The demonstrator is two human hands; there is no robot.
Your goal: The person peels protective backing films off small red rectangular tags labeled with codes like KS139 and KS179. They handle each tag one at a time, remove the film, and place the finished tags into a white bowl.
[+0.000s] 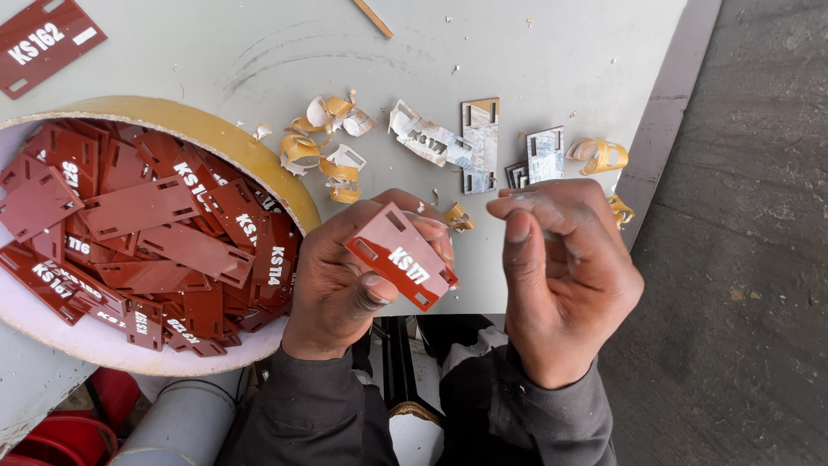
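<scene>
My left hand (341, 280) grips a small dark red rectangular tag (402, 256) with white lettering and slots at its ends, held tilted above the table's near edge. My right hand (565, 276) hovers just to the right of the tag, thumb and forefinger pinched together; whether anything is between them I cannot tell. Several more red tags (147, 233) lie heaped in a round white tray (95, 349) with a yellow rim on the left.
On the grey table (259, 52) lie curled yellow film peelings (332, 142), silvery peeled backing pieces (470, 142), another red tag (43, 39) at the top left corner. The table edge runs diagonally at the right, with concrete floor (759, 216) beyond.
</scene>
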